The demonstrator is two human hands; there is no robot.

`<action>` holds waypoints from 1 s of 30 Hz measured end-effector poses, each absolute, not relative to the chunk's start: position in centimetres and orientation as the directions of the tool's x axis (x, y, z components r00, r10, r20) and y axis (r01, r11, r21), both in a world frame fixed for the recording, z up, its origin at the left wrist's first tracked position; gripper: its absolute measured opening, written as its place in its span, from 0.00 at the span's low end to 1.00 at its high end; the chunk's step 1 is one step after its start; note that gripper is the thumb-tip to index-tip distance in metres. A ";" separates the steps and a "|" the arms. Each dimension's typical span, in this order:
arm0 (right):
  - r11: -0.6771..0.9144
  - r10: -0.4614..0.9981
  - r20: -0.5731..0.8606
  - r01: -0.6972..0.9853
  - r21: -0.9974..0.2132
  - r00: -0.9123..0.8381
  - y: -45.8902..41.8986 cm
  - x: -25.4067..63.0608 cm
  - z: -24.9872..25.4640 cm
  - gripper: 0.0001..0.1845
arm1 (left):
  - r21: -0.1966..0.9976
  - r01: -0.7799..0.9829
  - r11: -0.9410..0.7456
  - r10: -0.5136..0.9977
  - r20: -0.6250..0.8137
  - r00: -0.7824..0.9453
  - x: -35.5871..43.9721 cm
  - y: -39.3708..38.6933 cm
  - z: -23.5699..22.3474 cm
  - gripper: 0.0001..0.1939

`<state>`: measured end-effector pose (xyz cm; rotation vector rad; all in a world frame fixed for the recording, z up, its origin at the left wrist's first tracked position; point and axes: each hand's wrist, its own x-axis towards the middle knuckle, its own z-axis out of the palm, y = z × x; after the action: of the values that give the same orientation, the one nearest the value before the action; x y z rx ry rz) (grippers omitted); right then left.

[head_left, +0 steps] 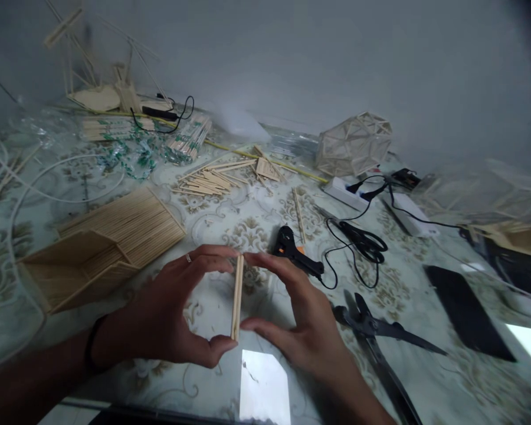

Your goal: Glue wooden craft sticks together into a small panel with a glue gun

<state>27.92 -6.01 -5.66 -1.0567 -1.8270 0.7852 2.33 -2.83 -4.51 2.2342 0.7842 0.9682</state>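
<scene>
A small bundle of thin wooden sticks (238, 298) is held upright on the view between my two hands, above the patterned tablecloth. My left hand (181, 313) pinches it lengthwise, fingertips at the far end and thumb at the near end. From the other side, my right hand (305, 319) has its fingertips on the far end. Its thumb lies close beside the near end; whether it touches is hard to tell. To the left lies a structure of wooden sticks (124, 230) with an open box-like part. A black glue gun (296, 254) rests just beyond my right hand.
Loose sticks (212, 179) lie beyond my hands. On the right are scissors (363, 239), black cutters (371, 327), a black phone-like slab (466, 310) and a white power strip (346, 193) with cables. A stick-built polyhedron (356, 141) stands at the back; packaged sticks (188, 139) lie back left.
</scene>
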 end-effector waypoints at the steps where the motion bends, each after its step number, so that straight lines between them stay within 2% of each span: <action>1: 0.410 0.910 0.348 0.359 -0.838 -0.227 -5.8 28.2 -5.7 0.35 | 0.695 0.292 -0.657 0.708 0.434 0.557 2.3 -2.7 -4.4 0.43; 3: 0.337 0.940 0.333 0.367 -0.867 -0.077 -5.1 29.2 -5.9 0.13 | 0.691 0.327 -0.644 0.729 0.425 0.537 2.2 -2.5 -4.4 0.42; 4: 0.305 0.944 0.330 0.372 -0.877 0.005 -4.7 29.9 -6.0 0.07 | 0.688 0.343 -0.639 0.738 0.422 0.527 2.2 -2.4 -4.3 0.41; 7: 0.254 0.929 0.344 0.437 -0.863 0.138 -3.6 31.9 -5.9 0.14 | 0.695 0.358 -0.623 0.756 0.419 0.503 2.1 -2.1 -4.4 0.38; 12: 0.193 0.926 0.347 0.605 -0.773 0.147 -2.2 34.2 -5.4 0.17 | 0.746 0.285 -0.602 0.753 0.412 0.513 2.0 -2.0 -5.0 0.36; 18: 0.086 0.975 0.208 0.737 -0.670 0.076 -0.9 35.7 -7.1 0.11 | 0.766 0.245 -0.594 0.758 0.431 0.490 1.9 -1.9 -5.5 0.36; 24: 0.003 0.993 0.092 0.758 -0.652 0.074 -0.1 35.8 -8.4 0.18 | 0.770 0.254 -0.585 0.756 0.405 0.514 1.7 -1.8 -5.2 0.33; 28: -0.015 0.991 0.085 0.711 -0.703 0.105 -0.3 35.3 -7.8 0.19 | 0.779 0.244 -0.577 0.766 0.413 0.492 1.7 -1.7 -5.3 0.30; 30: -0.006 0.992 0.080 0.658 -0.753 0.101 -0.8 35.0 -7.3 0.15 | 0.779 0.235 -0.582 0.764 0.425 0.486 1.7 -1.6 -5.4 0.31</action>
<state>35.04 -0.78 -7.29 -1.7333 -1.6243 0.6558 1.68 -1.64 -5.39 2.0775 0.8200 1.0402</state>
